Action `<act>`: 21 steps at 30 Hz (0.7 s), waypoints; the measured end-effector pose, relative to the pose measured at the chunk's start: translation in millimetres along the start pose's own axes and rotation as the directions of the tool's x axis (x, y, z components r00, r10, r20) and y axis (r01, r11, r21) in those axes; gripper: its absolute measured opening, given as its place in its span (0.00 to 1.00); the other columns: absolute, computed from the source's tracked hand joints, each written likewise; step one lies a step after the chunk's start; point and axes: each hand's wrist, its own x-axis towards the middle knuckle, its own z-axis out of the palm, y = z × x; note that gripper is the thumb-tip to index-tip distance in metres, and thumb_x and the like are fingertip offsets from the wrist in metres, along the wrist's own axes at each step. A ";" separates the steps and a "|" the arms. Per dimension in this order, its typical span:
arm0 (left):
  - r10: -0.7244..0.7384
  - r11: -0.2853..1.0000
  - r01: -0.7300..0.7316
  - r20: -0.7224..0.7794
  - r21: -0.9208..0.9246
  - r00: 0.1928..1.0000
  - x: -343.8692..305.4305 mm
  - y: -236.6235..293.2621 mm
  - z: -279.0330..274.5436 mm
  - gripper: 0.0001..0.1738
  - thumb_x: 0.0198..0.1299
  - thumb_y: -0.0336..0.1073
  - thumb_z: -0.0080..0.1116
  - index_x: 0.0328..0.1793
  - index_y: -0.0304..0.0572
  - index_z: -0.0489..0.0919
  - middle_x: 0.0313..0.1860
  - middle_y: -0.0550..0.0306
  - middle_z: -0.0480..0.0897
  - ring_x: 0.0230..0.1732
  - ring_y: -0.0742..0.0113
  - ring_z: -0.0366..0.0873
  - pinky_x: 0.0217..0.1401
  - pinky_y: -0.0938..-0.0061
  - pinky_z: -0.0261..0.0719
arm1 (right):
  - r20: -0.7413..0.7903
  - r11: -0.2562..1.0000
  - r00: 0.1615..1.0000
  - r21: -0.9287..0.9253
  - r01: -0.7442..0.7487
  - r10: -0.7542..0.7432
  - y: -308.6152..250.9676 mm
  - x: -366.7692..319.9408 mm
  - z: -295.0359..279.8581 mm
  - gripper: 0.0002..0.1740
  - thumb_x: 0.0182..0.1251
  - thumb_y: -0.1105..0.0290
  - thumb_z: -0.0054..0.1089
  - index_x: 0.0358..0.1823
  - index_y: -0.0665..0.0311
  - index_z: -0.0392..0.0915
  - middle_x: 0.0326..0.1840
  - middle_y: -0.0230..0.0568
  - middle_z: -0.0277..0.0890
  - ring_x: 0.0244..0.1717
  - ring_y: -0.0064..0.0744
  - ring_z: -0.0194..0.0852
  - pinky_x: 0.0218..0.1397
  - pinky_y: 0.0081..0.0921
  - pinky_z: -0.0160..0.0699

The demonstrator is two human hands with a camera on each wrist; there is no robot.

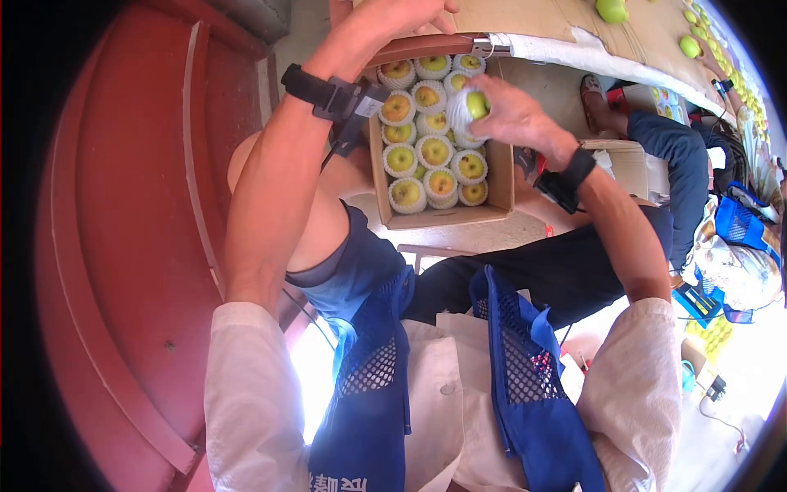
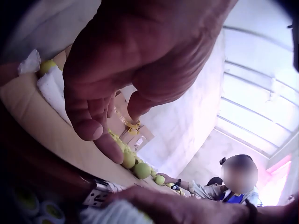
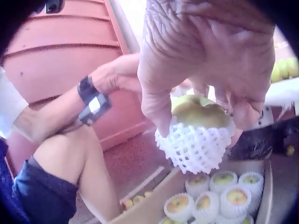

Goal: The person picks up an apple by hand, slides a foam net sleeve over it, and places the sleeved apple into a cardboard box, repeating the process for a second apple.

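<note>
My right hand (image 1: 522, 119) grips a green apple (image 3: 198, 109) from above, thumb on one side and fingers on the other. A white foam net sleeve (image 3: 196, 147) wraps the apple's lower part. It hangs over a cardboard box (image 1: 447, 219) holding rows of yellow-green apples (image 1: 434, 151) in the same kind of foam sleeves. My left hand (image 2: 145, 56) is over the near edge of the table (image 1: 525, 18), fingers loosely bent and holding nothing. In the left wrist view a white foam piece (image 2: 53, 91) lies beyond its fingers.
Loose green apples (image 1: 611, 10) lie on the table, with a long row (image 1: 725, 61) farther right. A red metal panel (image 1: 123, 246) stands at my left. Another person (image 1: 668, 152) sits at the right beside another open carton (image 1: 623, 168).
</note>
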 end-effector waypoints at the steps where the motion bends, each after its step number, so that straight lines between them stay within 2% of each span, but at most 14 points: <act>1: 0.001 1.000 -0.001 -0.002 -0.004 1.000 3.6 -3.8 -1.6 0.19 0.70 0.39 0.54 0.47 0.22 0.79 0.34 0.44 0.84 0.26 0.60 0.83 0.23 0.71 0.77 | 0.001 1.000 1.000 -0.004 0.000 0.000 6.7 -0.7 14.2 0.42 0.51 0.57 0.72 0.69 0.62 0.70 0.62 0.56 0.77 0.61 0.54 0.79 0.66 0.40 0.77; 3: -0.065 0.998 0.064 0.066 0.023 0.996 17.0 -10.2 -6.6 0.21 0.69 0.39 0.56 0.53 0.21 0.76 0.38 0.43 0.84 0.27 0.60 0.82 0.26 0.71 0.79 | 0.099 0.994 0.989 -0.017 -0.108 0.109 20.0 -0.9 40.5 0.43 0.50 0.56 0.73 0.70 0.60 0.70 0.66 0.57 0.73 0.63 0.56 0.77 0.66 0.42 0.78; 4: -0.062 0.998 0.061 0.061 0.017 0.996 22.5 -16.7 -7.7 0.21 0.69 0.39 0.56 0.53 0.21 0.76 0.38 0.43 0.84 0.27 0.60 0.82 0.26 0.71 0.79 | 0.100 0.994 0.989 -0.025 -0.106 0.108 28.7 0.8 56.4 0.43 0.50 0.56 0.73 0.70 0.60 0.70 0.66 0.57 0.73 0.63 0.56 0.77 0.66 0.42 0.78; 6: 0.040 0.998 -0.033 0.171 -0.045 0.984 25.9 -22.3 -9.7 0.22 0.69 0.40 0.56 0.55 0.21 0.74 0.38 0.45 0.84 0.29 0.61 0.82 0.28 0.70 0.81 | 0.049 0.974 0.978 -0.112 -0.195 0.202 38.7 5.2 79.7 0.42 0.50 0.55 0.74 0.68 0.59 0.70 0.65 0.56 0.74 0.63 0.55 0.78 0.65 0.42 0.78; 7: 0.039 0.998 -0.031 0.165 -0.049 0.985 24.8 -22.1 -10.6 0.22 0.69 0.40 0.56 0.55 0.21 0.74 0.38 0.45 0.84 0.29 0.61 0.82 0.28 0.70 0.81 | 0.053 0.974 0.979 -0.117 -0.192 0.199 40.8 8.0 86.3 0.42 0.50 0.55 0.74 0.68 0.59 0.70 0.65 0.56 0.74 0.63 0.55 0.78 0.65 0.42 0.78; 10: 0.015 0.999 -0.011 0.078 -0.051 0.997 22.3 -20.5 -6.7 0.19 0.69 0.38 0.57 0.50 0.22 0.75 0.36 0.46 0.83 0.32 0.62 0.81 0.30 0.70 0.82 | -0.082 0.919 0.948 -0.232 -0.318 0.308 39.9 15.5 104.5 0.34 0.52 0.61 0.71 0.63 0.59 0.72 0.61 0.54 0.75 0.62 0.59 0.77 0.63 0.48 0.80; 12: 0.112 0.986 -0.112 -0.010 -0.126 0.994 22.0 -24.6 -3.9 0.17 0.69 0.37 0.57 0.49 0.22 0.75 0.35 0.48 0.82 0.33 0.62 0.81 0.32 0.70 0.83 | -0.139 0.917 0.950 -0.255 -0.307 0.279 43.2 22.6 116.3 0.32 0.53 0.64 0.69 0.61 0.61 0.71 0.60 0.54 0.74 0.61 0.60 0.76 0.61 0.48 0.80; 13: 0.111 0.986 -0.113 -0.018 -0.126 0.994 23.9 -24.7 -5.5 0.17 0.69 0.37 0.57 0.49 0.22 0.75 0.35 0.48 0.82 0.33 0.62 0.81 0.32 0.70 0.83 | -0.197 0.914 0.947 -0.272 -0.301 0.254 46.5 26.5 123.3 0.30 0.54 0.66 0.67 0.59 0.63 0.70 0.59 0.55 0.74 0.60 0.61 0.76 0.60 0.48 0.81; 15: 0.093 0.990 -0.078 0.123 -0.118 0.988 27.1 -21.4 -10.7 0.18 0.70 0.37 0.57 0.52 0.23 0.72 0.37 0.47 0.81 0.33 0.61 0.81 0.34 0.70 0.84 | -0.217 0.913 0.943 -0.267 -0.307 0.254 50.9 33.2 134.6 0.28 0.54 0.68 0.67 0.57 0.65 0.69 0.58 0.55 0.74 0.60 0.61 0.76 0.59 0.48 0.82; 16: 0.092 0.990 -0.078 0.118 -0.117 0.989 25.0 -18.8 -10.1 0.18 0.70 0.37 0.57 0.52 0.23 0.72 0.37 0.47 0.81 0.33 0.61 0.81 0.34 0.70 0.84 | -0.238 0.912 0.935 -0.255 -0.320 0.261 52.9 35.2 138.0 0.27 0.55 0.69 0.66 0.55 0.67 0.67 0.58 0.56 0.74 0.60 0.61 0.75 0.59 0.47 0.82; 18: 0.088 0.993 -0.086 0.011 -0.080 0.996 16.2 -12.6 -8.3 0.20 0.71 0.37 0.57 0.54 0.21 0.71 0.38 0.45 0.82 0.33 0.60 0.82 0.34 0.70 0.84 | -0.237 0.909 0.932 -0.255 -0.331 0.273 54.2 35.2 142.3 0.26 0.55 0.69 0.65 0.55 0.67 0.67 0.57 0.56 0.74 0.60 0.60 0.75 0.58 0.47 0.83; 21: 0.048 0.999 -0.048 0.016 -0.019 0.999 10.5 1.8 -12.3 0.19 0.72 0.37 0.56 0.53 0.20 0.71 0.40 0.42 0.83 0.35 0.60 0.84 0.34 0.70 0.84 | -0.264 0.899 0.927 -0.278 -0.339 0.268 55.5 34.7 145.7 0.25 0.56 0.71 0.64 0.54 0.69 0.66 0.56 0.56 0.74 0.59 0.59 0.75 0.57 0.46 0.83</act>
